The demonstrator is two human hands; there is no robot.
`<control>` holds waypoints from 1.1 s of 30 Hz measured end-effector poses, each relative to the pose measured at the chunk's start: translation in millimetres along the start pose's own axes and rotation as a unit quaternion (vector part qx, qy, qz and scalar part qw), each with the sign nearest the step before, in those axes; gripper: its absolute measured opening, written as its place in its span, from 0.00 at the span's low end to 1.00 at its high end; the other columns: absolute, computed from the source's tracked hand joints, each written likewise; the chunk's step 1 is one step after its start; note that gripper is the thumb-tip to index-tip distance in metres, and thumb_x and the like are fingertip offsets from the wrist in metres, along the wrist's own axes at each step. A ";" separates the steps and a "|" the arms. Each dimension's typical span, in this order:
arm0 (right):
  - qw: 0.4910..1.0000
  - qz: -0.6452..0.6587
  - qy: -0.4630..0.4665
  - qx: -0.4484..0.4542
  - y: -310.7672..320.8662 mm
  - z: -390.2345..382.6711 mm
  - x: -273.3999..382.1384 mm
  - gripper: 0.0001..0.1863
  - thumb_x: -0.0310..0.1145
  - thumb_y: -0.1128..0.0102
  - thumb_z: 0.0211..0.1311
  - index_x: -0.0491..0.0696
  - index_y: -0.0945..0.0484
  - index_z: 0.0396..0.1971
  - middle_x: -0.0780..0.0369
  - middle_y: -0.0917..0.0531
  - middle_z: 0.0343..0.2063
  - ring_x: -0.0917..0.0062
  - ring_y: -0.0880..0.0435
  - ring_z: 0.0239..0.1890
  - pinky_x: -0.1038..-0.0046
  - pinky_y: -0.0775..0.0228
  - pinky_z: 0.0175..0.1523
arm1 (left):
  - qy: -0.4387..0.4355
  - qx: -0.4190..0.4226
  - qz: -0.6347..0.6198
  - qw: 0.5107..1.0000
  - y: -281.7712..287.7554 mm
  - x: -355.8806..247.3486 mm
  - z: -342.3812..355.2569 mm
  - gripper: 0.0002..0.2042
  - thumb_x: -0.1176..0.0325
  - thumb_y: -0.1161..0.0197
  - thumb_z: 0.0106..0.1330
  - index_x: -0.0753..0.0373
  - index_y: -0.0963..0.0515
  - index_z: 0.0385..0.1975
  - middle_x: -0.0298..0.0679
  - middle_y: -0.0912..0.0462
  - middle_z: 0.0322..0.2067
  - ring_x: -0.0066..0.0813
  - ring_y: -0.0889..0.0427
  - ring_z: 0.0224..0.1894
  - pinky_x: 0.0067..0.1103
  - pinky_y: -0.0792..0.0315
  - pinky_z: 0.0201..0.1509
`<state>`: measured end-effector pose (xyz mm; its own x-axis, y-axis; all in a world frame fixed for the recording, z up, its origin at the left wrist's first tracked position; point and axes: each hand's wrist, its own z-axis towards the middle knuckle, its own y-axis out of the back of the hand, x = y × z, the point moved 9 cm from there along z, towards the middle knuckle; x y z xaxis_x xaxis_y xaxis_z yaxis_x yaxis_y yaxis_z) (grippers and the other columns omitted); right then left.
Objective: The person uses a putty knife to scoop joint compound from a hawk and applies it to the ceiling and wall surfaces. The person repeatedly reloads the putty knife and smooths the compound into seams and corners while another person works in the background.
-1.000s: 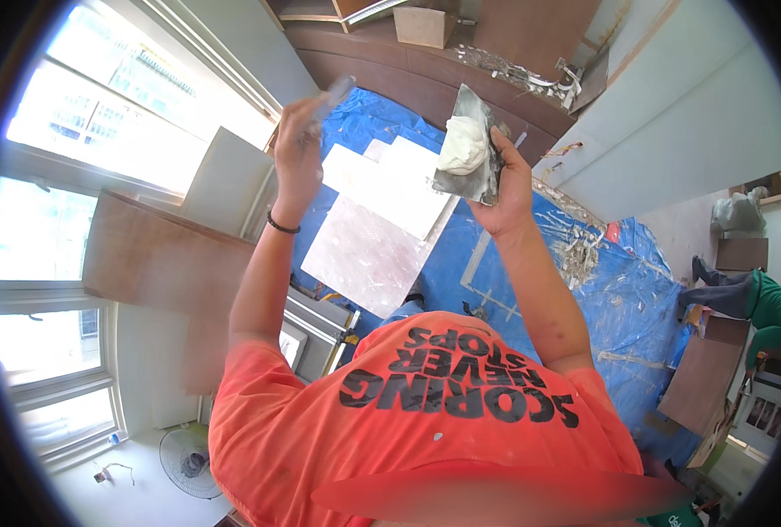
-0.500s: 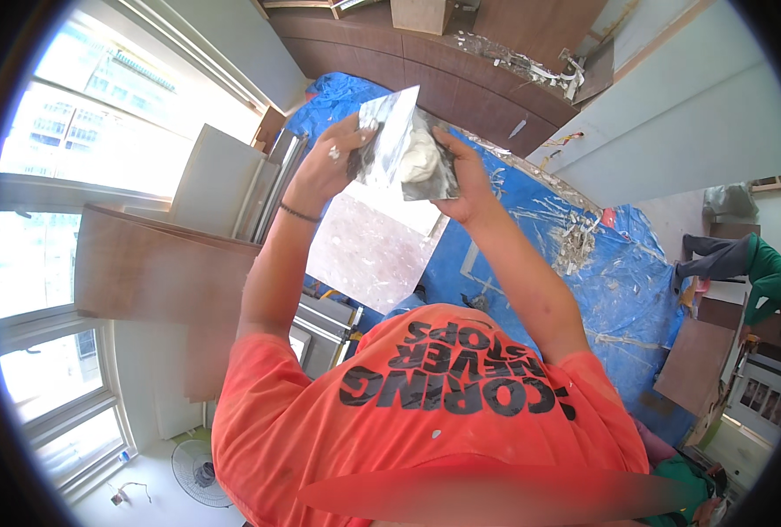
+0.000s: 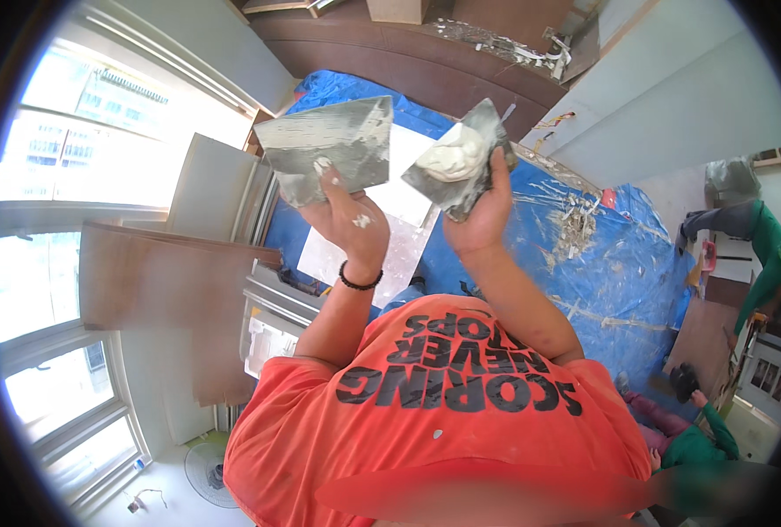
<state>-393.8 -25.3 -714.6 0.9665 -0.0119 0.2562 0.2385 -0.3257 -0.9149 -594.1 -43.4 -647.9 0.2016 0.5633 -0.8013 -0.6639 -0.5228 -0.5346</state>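
My left hand (image 3: 355, 230) grips a wide, flat metal putty scraper (image 3: 333, 140), its thumb pressed on the face. White streaks smear the blade, and dabs of white stick to the thumb and hand. In my right hand (image 3: 483, 218) is a second scraper (image 3: 492, 132), tilted, bearing a thick lump of white putty (image 3: 455, 156). The two blades stand apart, side by side at about the same height. My right fingers are mostly hidden behind the scraper. Below them lies a pale board (image 3: 368, 263).
Blue sheeting (image 3: 575, 263) covers the floor, with a heap of scraps (image 3: 578, 230) on the right. Brown boards (image 3: 162, 299) lean by the windows at left, near a fan (image 3: 210, 474). Two people in green, one standing (image 3: 768, 255) and one low down (image 3: 694, 443), are at right.
The two scrapers have moved apart from their overlapped position. My left one has swung left and turned its broad face up; the right one has shifted right, showing more of the putty.
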 end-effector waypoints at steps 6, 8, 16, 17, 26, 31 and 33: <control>0.998 -0.030 0.051 -0.019 11.7 -8.9 29.7 0.21 0.44 0.46 0.77 0.48 0.26 0.60 0.61 0.19 0.57 0.69 0.19 0.58 0.62 0.28 0.65 | -0.039 0.184 0.020 0.982 -40.5 -5.1 -38.5 0.24 0.74 0.45 0.75 0.70 0.39 0.69 0.49 0.26 0.57 0.38 0.25 0.60 0.33 0.28 0.64; 0.994 -0.060 0.094 -0.007 12.0 -8.0 55.6 0.20 0.43 0.46 0.77 0.47 0.26 0.60 0.61 0.19 0.57 0.69 0.19 0.57 0.63 0.27 0.64 | 0.016 0.265 0.065 0.962 -58.6 -5.0 -47.7 0.22 0.73 0.41 0.74 0.66 0.41 0.62 0.43 0.27 0.54 0.28 0.26 0.55 0.28 0.28 0.60; 0.983 -0.083 0.164 0.027 15.1 4.7 138.8 0.20 0.42 0.42 0.74 0.45 0.25 0.57 0.62 0.18 0.53 0.71 0.17 0.55 0.64 0.24 0.61 | 0.110 0.522 0.291 0.794 -100.0 18.5 -76.3 0.15 0.77 0.42 0.70 0.69 0.30 0.55 0.43 0.16 0.36 0.27 0.17 0.39 0.25 0.24 0.46; 0.987 -0.056 0.146 0.036 10.3 4.3 145.2 0.20 0.42 0.42 0.74 0.45 0.25 0.57 0.61 0.18 0.53 0.70 0.17 0.54 0.64 0.24 0.61 | 0.121 0.476 0.227 0.841 -100.4 16.7 -68.5 0.15 0.76 0.43 0.71 0.69 0.30 0.55 0.42 0.15 0.37 0.27 0.17 0.39 0.25 0.23 0.46; 0.994 -0.004 -0.104 0.018 39.9 -19.4 83.9 0.22 0.45 0.44 0.73 0.45 0.24 0.57 0.57 0.17 0.55 0.62 0.17 0.56 0.57 0.28 0.67 | 0.471 0.237 -0.167 0.833 -107.9 64.6 -97.6 0.13 0.73 0.45 0.73 0.68 0.24 0.54 0.42 0.16 0.51 0.34 0.16 0.55 0.34 0.26 0.65; 0.986 0.063 -0.141 0.068 27.3 -26.4 89.4 0.21 0.45 0.45 0.74 0.45 0.23 0.56 0.57 0.16 0.53 0.63 0.16 0.55 0.57 0.26 0.65 | 0.413 0.361 -0.034 0.835 -86.2 60.9 -107.2 0.12 0.73 0.40 0.70 0.62 0.21 0.51 0.39 0.14 0.49 0.27 0.15 0.52 0.28 0.24 0.60; 0.988 0.058 -0.120 0.076 29.2 -23.9 107.5 0.20 0.44 0.46 0.75 0.45 0.23 0.56 0.58 0.16 0.53 0.64 0.16 0.55 0.57 0.26 0.65 | 0.427 0.321 -0.017 0.845 -66.3 66.0 -97.4 0.11 0.77 0.44 0.72 0.69 0.22 0.51 0.41 0.15 0.48 0.28 0.16 0.50 0.26 0.22 0.57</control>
<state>-285.1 -58.7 -706.3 0.9786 0.1887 0.0818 0.1179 -0.1889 -0.9749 -466.6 -33.8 -691.5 0.4923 -0.2399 -0.8367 -0.8460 0.0944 -0.5248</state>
